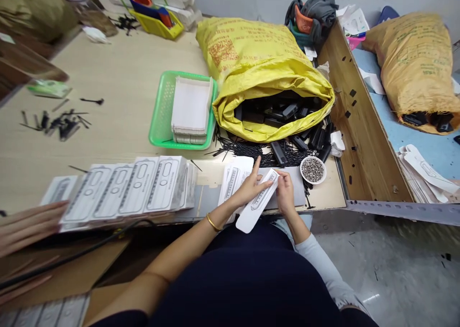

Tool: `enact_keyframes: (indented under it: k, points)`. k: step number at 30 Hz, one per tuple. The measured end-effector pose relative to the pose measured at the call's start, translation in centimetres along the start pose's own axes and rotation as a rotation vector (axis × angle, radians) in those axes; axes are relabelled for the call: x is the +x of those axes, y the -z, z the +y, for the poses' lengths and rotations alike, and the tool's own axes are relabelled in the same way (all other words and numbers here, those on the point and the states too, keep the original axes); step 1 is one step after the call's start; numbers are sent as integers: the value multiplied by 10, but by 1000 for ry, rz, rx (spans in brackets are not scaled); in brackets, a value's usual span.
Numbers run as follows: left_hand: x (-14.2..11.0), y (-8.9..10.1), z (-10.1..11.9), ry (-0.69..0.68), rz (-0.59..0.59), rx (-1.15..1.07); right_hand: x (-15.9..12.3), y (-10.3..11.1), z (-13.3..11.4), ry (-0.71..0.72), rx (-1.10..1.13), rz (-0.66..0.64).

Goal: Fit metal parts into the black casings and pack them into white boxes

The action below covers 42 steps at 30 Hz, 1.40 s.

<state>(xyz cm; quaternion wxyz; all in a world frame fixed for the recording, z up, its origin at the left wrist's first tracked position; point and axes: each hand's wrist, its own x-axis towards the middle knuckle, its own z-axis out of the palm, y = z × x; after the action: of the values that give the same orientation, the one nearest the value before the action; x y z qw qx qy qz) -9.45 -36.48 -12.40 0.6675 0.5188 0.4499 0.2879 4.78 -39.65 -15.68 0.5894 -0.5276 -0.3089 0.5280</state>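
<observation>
Both my hands hold a white printed card (257, 207) at the table's near edge. My left hand (249, 188) grips its upper left side, with the index finger pointing up. My right hand (285, 190) pinches its upper right end. More white cards (233, 176) lie flat just under my left hand. A small white bowl of tiny metal pieces (312, 169) stands right of my hands. Black sticks and black parts (276, 149) lie scattered behind them.
A yellow sack (262, 68) of black parts lies open at the back. A green basket (161, 111) holds white boxes. A row of finished white packs (122, 190) runs along the left, with another person's hand (28, 224) beside it. A wooden divider (359, 121) stands on the right.
</observation>
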Motion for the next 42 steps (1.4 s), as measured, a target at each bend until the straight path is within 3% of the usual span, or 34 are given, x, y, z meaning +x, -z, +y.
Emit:
enact_keyframes:
  k: [3, 6, 8, 9, 11, 13, 15, 17, 20, 22, 24, 25, 27, 29, 31, 34, 37, 42]
  points:
    - [-4, 7, -5, -24, -40, -14, -9, 4, 4, -34, -14, 24]
    - [-10, 9, -8, -332, -132, 137, -1, 5, 1, -71, 32, 143]
    - [-11, 7, -5, -565, -77, 282, 10, 1, -3, -29, -105, 58]
    - [-11, 6, -1, -616, -2, 330, 18, -1, -5, 25, -237, -17]
    - [-10, 5, 9, -541, 199, 392, 36, -5, -8, 160, -564, -94]
    - [-8, 8, 19, -345, 368, 477, 58, -4, -9, 256, -844, -58]
    - [-5, 15, 26, -202, 433, 601, 80, 5, -15, 265, -941, -41]
    - [-3, 22, 28, -149, 421, 724, 96, 22, -29, 226, -833, -53]
    - [1, 27, 27, -101, 407, 881, 101, 49, -67, 140, -482, -50]
    - [4, 25, 26, -130, 346, 951, 93, 58, -92, 72, -441, -240]
    - [6, 20, 24, -209, 230, 974, 84, 54, -104, 18, -584, -498]
    - [7, 18, 23, -239, 181, 962, 81, 48, -105, 46, -639, -543]
    - [8, 17, 19, -263, 166, 877, 85, 35, -94, 103, -730, -506]
    - [6, 20, 16, -252, 248, 731, 97, 25, -75, 148, -912, -380]
    - [4, 23, 14, -240, 330, 567, 112, 19, -55, 210, -1234, -295]
    - [1, 19, 15, -280, 369, 365, 126, 16, -29, 279, -1545, -313]
    - [5, 3, 13, -316, 339, 273, 127, 16, -17, 277, -1554, -356]
    - [23, -20, -3, -334, 297, 268, 127, 19, -16, 262, -1521, -371]
